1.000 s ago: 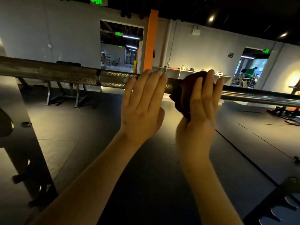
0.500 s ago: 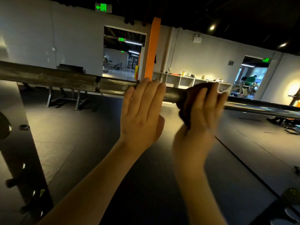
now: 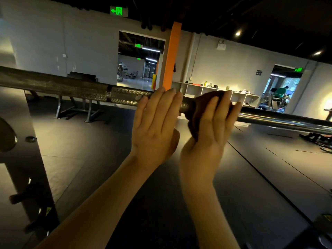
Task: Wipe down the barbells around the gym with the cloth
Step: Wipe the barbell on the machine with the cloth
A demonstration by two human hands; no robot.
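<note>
A steel barbell (image 3: 75, 88) runs across the view at about head height, knurled on the left and smooth and shiny on the right (image 3: 280, 121). My left hand (image 3: 156, 126) rests on the knurled part with straight fingers laid over the bar and the thumb below it. Right beside it, my right hand (image 3: 213, 126) holds a dark brown cloth (image 3: 199, 106) bunched around the bar, fingers over the top. The cloth hangs a little under the bar by my palm.
A dark rack upright with pegs (image 3: 27, 177) stands at the left. Behind the bar are a bench frame (image 3: 79, 108), an orange pillar (image 3: 171, 56), white shelves (image 3: 215, 92) and two doorways. A person in green (image 3: 281, 91) sits far right. Grey mats cover the floor.
The bar and both hands sit lower in the view as my head tilts up. Both hands stay on the bar at nearly the same spots, the right one shifting slightly with the cloth.
</note>
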